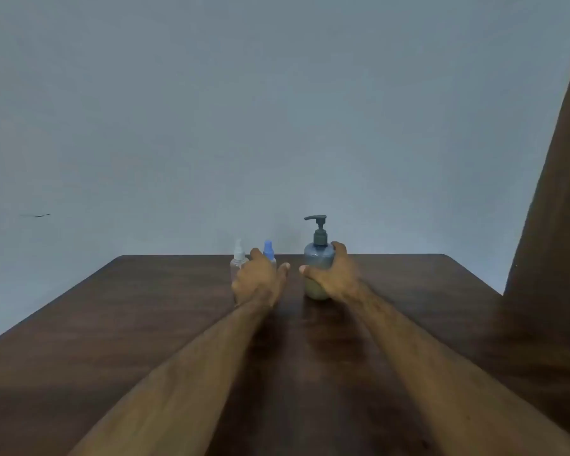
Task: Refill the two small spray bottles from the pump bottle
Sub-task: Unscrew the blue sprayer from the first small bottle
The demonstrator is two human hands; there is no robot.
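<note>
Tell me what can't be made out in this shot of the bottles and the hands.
- Head view: lower bodies of the clear-capped spray bottle and blue-capped spray bottle, hidden behind the left hand; fill levels unknown.
- Whether that hand grips either bottle: its fingers are out of sight.
- Right side of the pump bottle, covered by the right hand.
- Any labels: too small and blurred.

A dark brown wood-grain surface (145, 324) fills the lower part of the view, its far edge straight with rounded corners. Behind the surface rises a plain pale blue-grey wall (277, 110), with a small dark mark (37, 215) above the surface's far left corner. At the surface's right side stands a tall dark brown panel (560, 192), leaning across the wall.
</note>
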